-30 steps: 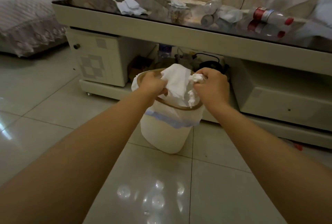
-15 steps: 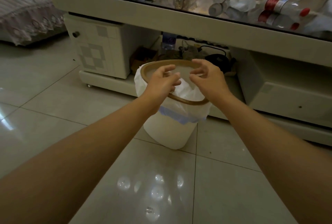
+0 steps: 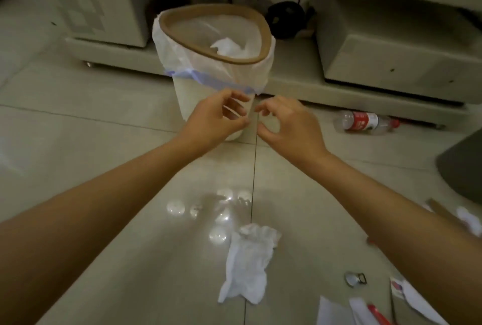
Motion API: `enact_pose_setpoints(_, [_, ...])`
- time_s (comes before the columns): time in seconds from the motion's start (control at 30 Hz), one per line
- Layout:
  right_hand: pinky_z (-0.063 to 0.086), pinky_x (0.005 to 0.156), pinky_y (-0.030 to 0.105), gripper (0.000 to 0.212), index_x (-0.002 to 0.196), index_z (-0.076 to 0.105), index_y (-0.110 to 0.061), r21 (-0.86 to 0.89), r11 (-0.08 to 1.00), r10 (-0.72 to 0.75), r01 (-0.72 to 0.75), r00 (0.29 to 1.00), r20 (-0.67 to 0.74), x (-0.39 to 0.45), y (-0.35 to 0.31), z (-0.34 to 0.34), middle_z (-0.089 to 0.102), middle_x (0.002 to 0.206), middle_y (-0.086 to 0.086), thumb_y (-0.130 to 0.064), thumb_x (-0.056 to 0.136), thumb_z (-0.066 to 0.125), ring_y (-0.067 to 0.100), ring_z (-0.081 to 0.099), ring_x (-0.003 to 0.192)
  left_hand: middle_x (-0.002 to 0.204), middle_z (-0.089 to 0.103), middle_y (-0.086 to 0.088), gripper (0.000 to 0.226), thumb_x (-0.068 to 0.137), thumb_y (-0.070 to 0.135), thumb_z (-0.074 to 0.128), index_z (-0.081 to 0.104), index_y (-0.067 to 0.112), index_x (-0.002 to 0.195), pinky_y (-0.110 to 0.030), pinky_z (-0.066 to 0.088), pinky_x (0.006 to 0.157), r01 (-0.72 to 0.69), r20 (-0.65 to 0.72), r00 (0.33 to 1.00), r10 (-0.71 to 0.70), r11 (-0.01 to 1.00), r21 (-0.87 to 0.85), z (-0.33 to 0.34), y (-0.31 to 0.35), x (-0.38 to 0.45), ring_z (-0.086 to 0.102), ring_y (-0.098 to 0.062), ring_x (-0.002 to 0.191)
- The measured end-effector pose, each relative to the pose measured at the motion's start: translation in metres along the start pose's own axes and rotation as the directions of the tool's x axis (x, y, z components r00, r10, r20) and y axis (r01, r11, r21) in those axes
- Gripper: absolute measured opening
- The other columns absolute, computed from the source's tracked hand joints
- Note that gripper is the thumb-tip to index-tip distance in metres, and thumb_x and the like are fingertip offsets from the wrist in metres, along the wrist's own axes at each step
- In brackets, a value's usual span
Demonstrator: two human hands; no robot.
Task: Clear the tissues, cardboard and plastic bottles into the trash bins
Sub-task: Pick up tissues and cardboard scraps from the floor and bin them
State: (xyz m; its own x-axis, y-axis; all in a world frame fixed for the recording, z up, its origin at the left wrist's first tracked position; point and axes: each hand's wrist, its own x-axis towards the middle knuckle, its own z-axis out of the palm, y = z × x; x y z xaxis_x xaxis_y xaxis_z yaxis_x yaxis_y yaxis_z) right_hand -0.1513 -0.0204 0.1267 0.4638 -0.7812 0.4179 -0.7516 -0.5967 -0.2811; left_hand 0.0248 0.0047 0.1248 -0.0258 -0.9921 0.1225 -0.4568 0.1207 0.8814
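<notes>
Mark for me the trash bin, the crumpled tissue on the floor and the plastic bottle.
trash bin (image 3: 167, 21), head view, left part of its brown rim.
crumpled tissue (image 3: 247, 262), head view, middle of the sheet.
plastic bottle (image 3: 362, 121), head view, its red label.

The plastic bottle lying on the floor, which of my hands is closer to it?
Right. Your right hand hangs just left of the plastic bottle, apart from it; your left hand is farther left, in front of the trash bin.

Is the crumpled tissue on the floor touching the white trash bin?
Apart. The head view shows the tissue lying on bare tiles, with open floor and both forearms between it and the trash bin.
</notes>
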Motion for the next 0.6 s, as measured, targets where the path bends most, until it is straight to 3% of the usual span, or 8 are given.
enact_pose_setpoints(0.13, [0.048,0.081,0.038,0.027,0.108,0.064,-0.022,-0.003,0.992,0.126,-0.126,0.986,0.107,-0.066,0.005,-0.007,0.063,0.105,-0.004,-0.027,0.083,0.061,0.017,0.057,0.098,0.102,0.061,0.014,0.042,0.080,0.031,0.073,0.055,0.031,0.118,-0.021,0.050,0.078,0.066,0.184,0.978,-0.101,0.980,0.188,0.033,-0.022,-0.044,0.059,-0.002,0.090])
enact_pose_setpoints(0.23, [0.045,0.084,0.034,0.031,0.114,0.063,-0.023,-0.037,0.981,0.195,-0.192,0.963,0.186,-0.115,0.013,-0.011,0.062,0.113,-0.005,-0.027,0.084,0.060,0.017,0.055,0.105,0.111,0.059,0.017,0.050,0.078,0.040,0.072,0.050,0.038,0.123,-0.031,0.052,0.083,0.038,0.302,0.938,-0.172,0.913,0.405,0.064,-0.042,-0.074,0.056,-0.003,0.096])
enact_pose_setpoints(0.37, [0.043,0.084,0.035,0.037,0.120,0.061,-0.020,-0.081,0.968,0.251,-0.237,0.921,0.297,-0.170,0.027,-0.014,0.061,0.120,-0.001,-0.020,0.083,0.061,0.022,0.054,0.110,0.132,0.052,0.009,0.074,0.072,0.045,0.077,0.040,0.035,0.136,-0.033,0.048,0.089,0.000,0.436,0.861,-0.264,0.855,0.519,0.102,-0.059,-0.100,0.053,-0.012,0.112])
enact_pose_setpoints(0.5, [0.046,0.087,0.041,0.045,0.122,0.062,-0.017,-0.136,0.956,0.293,-0.262,0.892,0.344,-0.213,0.033,-0.017,0.062,0.122,0.006,-0.020,0.077,0.064,0.029,0.055,0.113,0.148,0.033,0.001,0.105,0.061,0.053,0.082,0.023,0.033,0.146,-0.045,0.042,0.099,-0.128,0.565,0.755,-0.333,0.770,0.625,0.139,-0.070,-0.116,0.040,-0.025,0.128])
enact_pose_setpoints(0.6, [0.040,0.098,0.048,0.054,0.129,0.056,-0.016,-0.224,0.935,0.344,-0.274,0.852,0.395,-0.239,0.034,-0.020,0.055,0.133,0.010,-0.026,0.075,0.061,0.033,0.049,0.123,0.151,0.021,0.001,0.120,0.053,0.061,0.082,0.012,0.036,0.147,-0.051,0.039,0.102,-0.234,0.613,0.681,-0.400,0.674,0.701,0.161,-0.076,-0.123,0.029,-0.031,0.134])
